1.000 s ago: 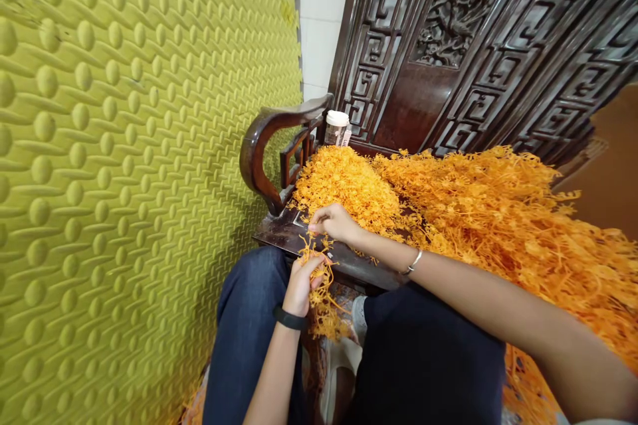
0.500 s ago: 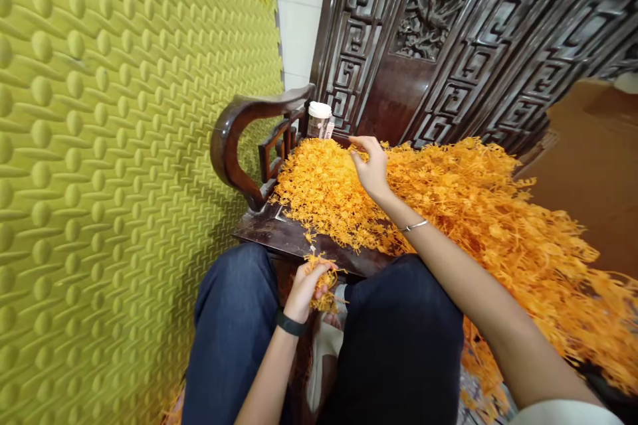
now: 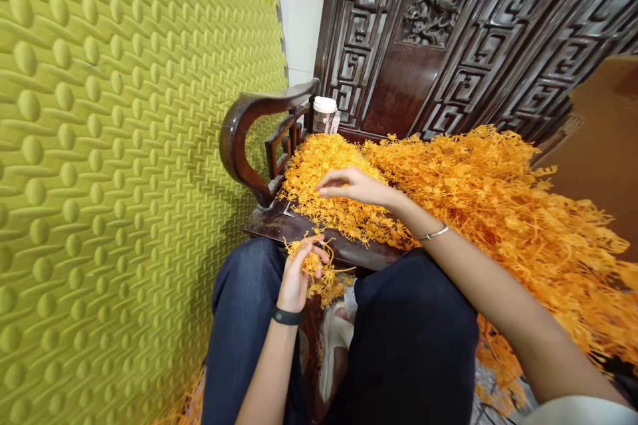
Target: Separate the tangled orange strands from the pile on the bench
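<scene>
The person sits in front of a dark carved wooden bench (image 3: 319,239), with knees in dark blue trousers close to its front edge. The seat is almost fully covered with orange plastic pieces: a pile of small orange pieces (image 3: 333,172) lies on the left part, and a much bigger heap of long orange strands (image 3: 498,206) spreads to the right and hangs over the front edge. Only a narrow strip of bare dark wood shows at the front left corner.

The left hand (image 3: 298,272) is low, just in front of the bench edge, between the knees. Its fingers are curled closed around a small bunch of orange pieces (image 3: 321,275); some strands hang out below the hand. A black band is on this wrist.

The right hand (image 3: 351,186) is over the pile of small pieces, palm down, with the fingers loosely stretched to the left. Whether it holds something I cannot tell. A thin silver bracelet is on this wrist.

Behind the seat stands the carved backrest (image 3: 438,26) with fretwork panels. A curved armrest (image 3: 249,133) closes the left side, and a small jar with a white lid (image 3: 323,114) stands in the back corner. The left wall is covered by yellow-green padded foam (image 3: 124,146) with a pattern of bumps.
</scene>
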Motion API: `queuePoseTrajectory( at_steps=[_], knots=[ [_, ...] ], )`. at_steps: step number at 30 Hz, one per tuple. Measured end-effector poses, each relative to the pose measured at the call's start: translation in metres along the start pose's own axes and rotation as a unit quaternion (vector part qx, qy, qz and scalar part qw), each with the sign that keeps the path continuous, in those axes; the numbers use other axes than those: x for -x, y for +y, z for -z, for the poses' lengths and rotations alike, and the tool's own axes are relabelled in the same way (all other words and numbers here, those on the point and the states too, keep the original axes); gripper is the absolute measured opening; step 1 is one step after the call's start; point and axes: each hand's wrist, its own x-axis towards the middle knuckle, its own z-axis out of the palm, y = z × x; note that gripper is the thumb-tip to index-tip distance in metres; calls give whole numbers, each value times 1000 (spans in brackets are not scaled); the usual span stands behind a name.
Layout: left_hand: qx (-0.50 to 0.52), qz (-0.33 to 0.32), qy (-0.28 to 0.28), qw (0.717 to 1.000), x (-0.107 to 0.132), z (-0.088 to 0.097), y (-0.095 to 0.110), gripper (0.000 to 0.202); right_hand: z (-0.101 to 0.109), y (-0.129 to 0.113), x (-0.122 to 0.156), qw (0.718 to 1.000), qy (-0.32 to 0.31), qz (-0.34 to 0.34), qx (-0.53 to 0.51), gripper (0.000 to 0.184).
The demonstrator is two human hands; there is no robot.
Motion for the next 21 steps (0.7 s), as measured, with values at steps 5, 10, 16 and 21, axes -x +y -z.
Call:
queuePoseTrajectory(
  at_steps=[5, 10, 16, 21],
  knots=[
    [-25, 21, -19, 999, -1, -5, -6, 33, -30, -17, 1, 978, -206, 35, 15, 25],
    [-70, 37, -46, 996, 0, -6, -8, 30, -53, -13, -1, 959, -283, 17, 30, 34],
    [-73, 46, -53, 995, 0, -8, -11, 30, -54, 3, -7, 940, -340, -21, -26, 25],
    [-63, 51, -41, 996, -2, -8, -14, 30, -48, 10, -7, 933, -348, -43, -76, 28]
  ],
)
